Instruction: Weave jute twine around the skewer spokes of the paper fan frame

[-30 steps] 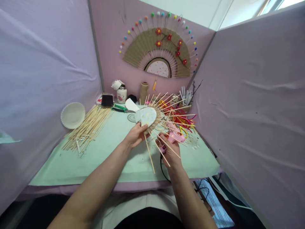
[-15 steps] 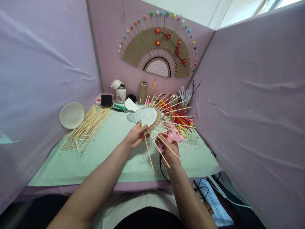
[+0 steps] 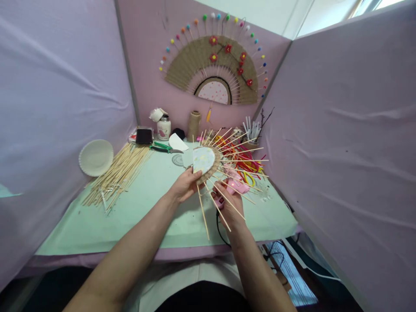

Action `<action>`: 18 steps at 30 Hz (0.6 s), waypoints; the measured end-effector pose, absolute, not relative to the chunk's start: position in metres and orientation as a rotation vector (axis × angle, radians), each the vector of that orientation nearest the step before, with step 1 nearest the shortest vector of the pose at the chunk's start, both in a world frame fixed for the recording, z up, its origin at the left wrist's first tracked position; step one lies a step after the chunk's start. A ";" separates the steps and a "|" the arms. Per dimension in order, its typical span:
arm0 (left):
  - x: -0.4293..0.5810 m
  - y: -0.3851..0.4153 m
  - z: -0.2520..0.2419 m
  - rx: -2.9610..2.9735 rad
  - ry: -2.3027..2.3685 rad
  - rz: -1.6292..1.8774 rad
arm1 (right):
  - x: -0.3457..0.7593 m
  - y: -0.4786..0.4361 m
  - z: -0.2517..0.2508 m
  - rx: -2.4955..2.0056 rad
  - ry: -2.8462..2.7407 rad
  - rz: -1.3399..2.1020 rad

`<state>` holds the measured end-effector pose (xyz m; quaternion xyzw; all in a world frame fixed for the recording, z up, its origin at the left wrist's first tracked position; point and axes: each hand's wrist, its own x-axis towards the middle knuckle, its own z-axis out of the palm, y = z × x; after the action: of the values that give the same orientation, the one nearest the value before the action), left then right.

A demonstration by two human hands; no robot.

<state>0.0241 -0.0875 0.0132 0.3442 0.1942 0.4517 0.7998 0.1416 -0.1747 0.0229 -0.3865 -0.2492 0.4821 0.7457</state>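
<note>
The table covered in pale green cloth point(image 3: 143, 184) is the work surface. Above it is the semicircular fan piece with a pale patterned face point(image 3: 203, 160), brown woven rim point(image 3: 217, 161) and radiating light-wood sticks point(image 3: 204, 216). The left hand point(image 3: 186, 186) clamps its lower edge between thumb and partly hidden fingers, presumably keeping the sticks unobstructed. The right hand point(image 3: 232, 209), beyond the nearest sticks, is wrapped around the pink glue gun point(image 3: 238, 186), presumably for rim access. Trigger state: cannot tell.
</note>
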 end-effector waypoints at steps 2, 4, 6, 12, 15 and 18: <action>0.024 -0.088 0.013 0.747 0.412 0.965 | 0.141 -0.175 0.023 -0.847 -0.558 1.050; 0.024 -0.088 0.013 0.756 0.409 0.960 | 0.141 -0.175 0.024 -0.839 -0.561 1.045; 0.025 -0.088 0.013 0.758 0.405 0.958 | 0.141 -0.176 0.025 -0.835 -0.555 1.043; 0.025 -0.089 0.015 0.746 0.427 0.963 | 0.140 -0.177 0.028 -0.840 -0.557 1.040; 0.024 -0.089 0.015 0.744 0.437 0.965 | 0.140 -0.178 0.028 -0.845 -0.573 1.039; 0.024 -0.089 0.015 0.749 0.440 0.963 | 0.141 -0.178 0.026 -0.854 -0.591 1.043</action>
<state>0.0241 -0.0894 0.0153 0.3487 0.2051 0.4487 0.7969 0.1413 -0.1781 0.0264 -0.3894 -0.2697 0.4755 0.7413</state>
